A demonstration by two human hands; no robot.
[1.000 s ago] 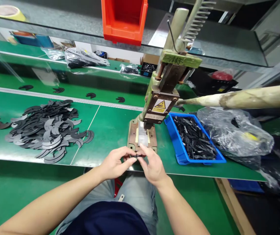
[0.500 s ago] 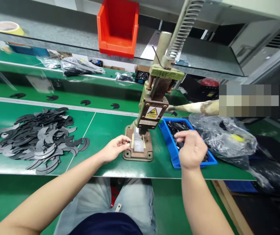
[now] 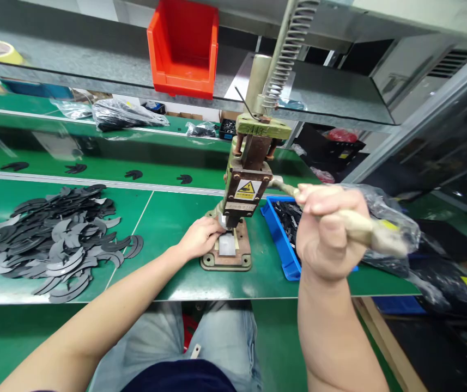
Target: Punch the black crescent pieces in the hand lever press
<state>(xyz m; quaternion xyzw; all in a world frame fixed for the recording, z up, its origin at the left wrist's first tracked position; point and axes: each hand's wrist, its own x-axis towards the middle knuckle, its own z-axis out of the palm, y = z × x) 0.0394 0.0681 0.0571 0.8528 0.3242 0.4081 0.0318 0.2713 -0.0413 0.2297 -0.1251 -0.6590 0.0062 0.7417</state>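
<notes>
A hand press (image 3: 246, 190) with a yellow warning label stands on the green table. My left hand (image 3: 201, 237) rests at its base (image 3: 244, 260), fingertips pinched together beneath the press head; what they hold, if anything, is hidden. Wrapped round the press's lever (image 3: 356, 226) is my right hand (image 3: 327, 228), on the right. Below and behind that hand sits a blue tray (image 3: 290, 269) of black parts. A pale plate (image 3: 227, 245) lies on the base in front of my left fingertips.
Curved dark pieces (image 3: 65, 234) form a pile at the left. Several black parts lie on the green strip behind. A red bin (image 3: 184, 81) hangs at the shelf (image 3: 114, 71) above. Plastic bags (image 3: 396, 261) lie at the right.
My right hand has moved from over the blue tray up onto the lever and closed round it. The lever's end has come nearer. My left hand has moved slightly further under the press head.
</notes>
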